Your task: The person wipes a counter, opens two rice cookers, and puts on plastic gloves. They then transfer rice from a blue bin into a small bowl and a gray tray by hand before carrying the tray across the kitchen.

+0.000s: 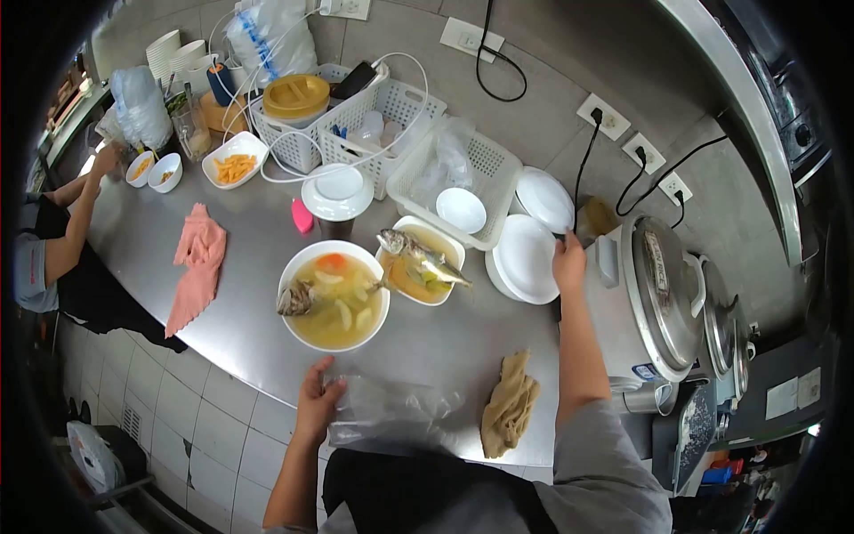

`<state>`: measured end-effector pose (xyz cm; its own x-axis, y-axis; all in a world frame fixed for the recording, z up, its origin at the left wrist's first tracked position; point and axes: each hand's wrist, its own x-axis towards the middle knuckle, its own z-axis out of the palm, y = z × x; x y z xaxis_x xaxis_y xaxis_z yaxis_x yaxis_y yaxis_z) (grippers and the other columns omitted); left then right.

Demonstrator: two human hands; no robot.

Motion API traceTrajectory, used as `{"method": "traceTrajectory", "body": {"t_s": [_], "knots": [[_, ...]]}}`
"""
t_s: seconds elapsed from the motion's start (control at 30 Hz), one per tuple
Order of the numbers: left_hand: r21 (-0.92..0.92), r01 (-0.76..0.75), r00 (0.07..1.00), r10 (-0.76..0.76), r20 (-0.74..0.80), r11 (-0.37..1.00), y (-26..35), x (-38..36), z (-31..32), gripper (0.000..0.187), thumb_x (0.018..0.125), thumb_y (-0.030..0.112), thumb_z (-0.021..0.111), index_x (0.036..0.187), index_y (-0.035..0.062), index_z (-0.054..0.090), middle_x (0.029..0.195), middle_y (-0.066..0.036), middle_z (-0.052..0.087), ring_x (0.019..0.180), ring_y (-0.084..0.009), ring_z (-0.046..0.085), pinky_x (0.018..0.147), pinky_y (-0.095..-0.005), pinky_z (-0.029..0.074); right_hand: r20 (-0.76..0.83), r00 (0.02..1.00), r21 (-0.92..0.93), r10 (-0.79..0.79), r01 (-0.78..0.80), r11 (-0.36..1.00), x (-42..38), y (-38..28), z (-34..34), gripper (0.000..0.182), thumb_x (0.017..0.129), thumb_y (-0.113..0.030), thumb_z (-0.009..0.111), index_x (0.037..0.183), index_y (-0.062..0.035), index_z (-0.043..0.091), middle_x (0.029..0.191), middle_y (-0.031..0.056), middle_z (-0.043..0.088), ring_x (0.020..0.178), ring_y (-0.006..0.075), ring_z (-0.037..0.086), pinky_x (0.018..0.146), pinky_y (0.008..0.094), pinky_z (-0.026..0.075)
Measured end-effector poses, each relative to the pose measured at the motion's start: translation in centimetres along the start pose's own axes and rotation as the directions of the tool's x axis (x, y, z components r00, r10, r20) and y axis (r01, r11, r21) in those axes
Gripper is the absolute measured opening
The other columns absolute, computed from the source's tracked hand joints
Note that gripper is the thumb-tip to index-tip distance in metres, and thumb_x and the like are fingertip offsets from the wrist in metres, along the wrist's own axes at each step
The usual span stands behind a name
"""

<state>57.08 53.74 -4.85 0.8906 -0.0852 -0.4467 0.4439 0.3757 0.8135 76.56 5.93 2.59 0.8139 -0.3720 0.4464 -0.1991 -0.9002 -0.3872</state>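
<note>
My left hand (320, 398) is at the table's front edge, just below a large white bowl of yellow soup (334, 295), its fingers apart beside a clear plastic bag (387, 408). Right of that bowl, a second white bowl (422, 258) holds soup and a fish (422, 257) lying across it. My right hand (569, 263) reaches to the right edge of the stacked white plates (527, 258); its fingertips are partly hidden, and whether it grips anything there is unclear.
A brown cloth (510, 406) and a pink cloth (199, 262) lie on the steel table (258, 329). White baskets (400, 133) stand along the wall. Large metal pots (663, 298) are at the right. A co-worker's arms (76, 214) are at the far left.
</note>
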Motion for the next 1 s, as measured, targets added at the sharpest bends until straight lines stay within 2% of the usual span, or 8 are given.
{"method": "traceTrajectory", "body": {"t_s": [0.07, 0.13, 0.23, 0.37, 0.47, 0.7, 0.9, 1.0], "knots": [[-0.006, -0.009, 1.0, 0.009, -0.008, 1.0, -0.1, -0.1, -0.1, 0.049, 0.088, -0.005, 0.053, 0.133, -0.0002, 0.037, 0.115, -0.011, 0.055, 0.097, -0.0145, 0.057, 0.082, -0.0266, 0.047, 0.043, 0.914, 0.072, 0.403, -0.405, 0.912, 3.8, 2.2, 2.7, 0.046, 0.083, -0.019, 0.066, 0.121, 0.0047, 0.052, 0.111, 0.0223, 0.062, 0.099, 0.0343, 0.062, 0.085, 0.0398, 0.049], [-0.004, -0.015, 1.0, 0.015, -0.016, 1.0, -0.3, -0.1, -0.1, 0.05, 0.087, -0.006, 0.053, 0.133, -0.0004, 0.036, 0.115, -0.012, 0.054, 0.097, -0.0148, 0.058, 0.082, -0.0264, 0.048, 0.241, 0.609, 0.224, 0.756, -0.793, 0.567, 7.2, 4.1, 5.0, 0.047, 0.088, -0.025, 0.063, 0.124, 0.003, 0.05, 0.109, 0.0171, 0.064, 0.094, 0.0288, 0.063, 0.084, 0.0367, 0.05], [-0.041, -0.026, 0.999, 0.024, -0.036, 0.999, 0.1, -0.1, 0.2, 0.048, 0.087, -0.007, 0.053, 0.132, -0.0005, 0.037, 0.108, -0.011, 0.058, 0.089, -0.0138, 0.06, 0.077, -0.0253, 0.049, 0.403, 0.576, 0.559, 0.711, -0.77, 0.308, 10.6, 11.4, 10.5, 0.036, 0.09, -0.028, 0.061, 0.115, -0.003, 0.055, 0.104, 0.0104, 0.063, 0.091, 0.0263, 0.062, 0.08, 0.0393, 0.051], [-0.055, -0.012, 0.999, 0.009, -0.05, 0.998, -0.1, -0.1, 0.0, 0.047, 0.087, -0.006, 0.054, 0.131, -0.0007, 0.038, 0.102, -0.01, 0.06, 0.084, -0.0126, 0.06, 0.074, -0.0252, 0.049, 0.404, 0.426, 0.664, 0.809, -0.745, 0.06, 11.3, 9.3, 8.7, 0.018, 0.089, -0.024, 0.062, 0.102, -0.0115, 0.057, 0.09, 0.0054, 0.059, 0.077, 0.0204, 0.058, 0.066, 0.0345, 0.048], [-0.029, 0.007, 0.998, -0.009, -0.061, 1.0, 0.4, -0.2, 0.4, 0.047, 0.087, -0.006, 0.055, 0.13, -0.0006, 0.038, 0.102, -0.01, 0.06, 0.083, -0.0122, 0.06, 0.073, -0.0249, 0.049, 0.478, 0.405, 0.795, 0.779, -0.578, -0.186, 12.8, 7.5, 6.4, 0.013, 0.09, -0.019, 0.059, 0.101, -0.013, 0.057, 0.091, 0.0039, 0.058, 0.077, 0.0183, 0.055, 0.065, 0.0337, 0.047], [-0.044, -0.004, 0.995, -0.001, -0.1, 0.999, 0.7, -0.3, 0.7, 0.045, 0.086, -0.006, 0.056, 0.128, -0.0003, 0.042, 0.098, -0.008, 0.061, 0.08, -0.0112, 0.06, 0.072, -0.0236, 0.048, 0.437, 0.372, 0.874, 0.819, -0.39, -0.29, 12.7, 8.2, 7.2, 0.021, 0.093, -0.016, 0.041, 0.11, -0.0118, 0.053, 0.115, 0.0056, 0.057, 0.103, 0.0248, 0.057, 0.08, 0.0435, 0.047], [-0.063, 0.002, 0.997, -0.007, -0.08, 0.998, 0.6, -0.3, 0.6, 0.044, 0.086, -0.005, 0.056, 0.128, 0.0002, 0.042, 0.088, -0.006, 0.062, 0.075, -0.0083, 0.059, 0.066, -0.021, 0.047, 0.5, 0.487, 0.865, 0.716, -0.248, -0.436, 12.1, 9.2, 6.4, 0.027, 0.094, -0.019, 0.039, 0.115, -0.012, 0.054, 0.121, 0.006, 0.056, 0.107, 0.0229, 0.056, 0.084, 0.0437, 0.047], [-0.08, 0.005, 0.996, -0.012, -0.085, 0.997, 0.6, -0.3, 0.7, 0.044, 0.086, -0.005, 0.056, 0.128, 0.0003, 0.042, 0.084, -0.004, 0.062, 0.071, -0.0076, 0.058, 0.065, -0.0205, 0.047, 0.447, 0.507, 0.894, 0.737, -0.255, -0.368, 12.3, 8.8, 6.2, 0.029, 0.094, -0.02, 0.04, 0.12, -0.0107, 0.052, 0.123, 0.0063, 0.056, 0.11, 0.0231, 0.055, 0.086, 0.0434, 0.047]]}}
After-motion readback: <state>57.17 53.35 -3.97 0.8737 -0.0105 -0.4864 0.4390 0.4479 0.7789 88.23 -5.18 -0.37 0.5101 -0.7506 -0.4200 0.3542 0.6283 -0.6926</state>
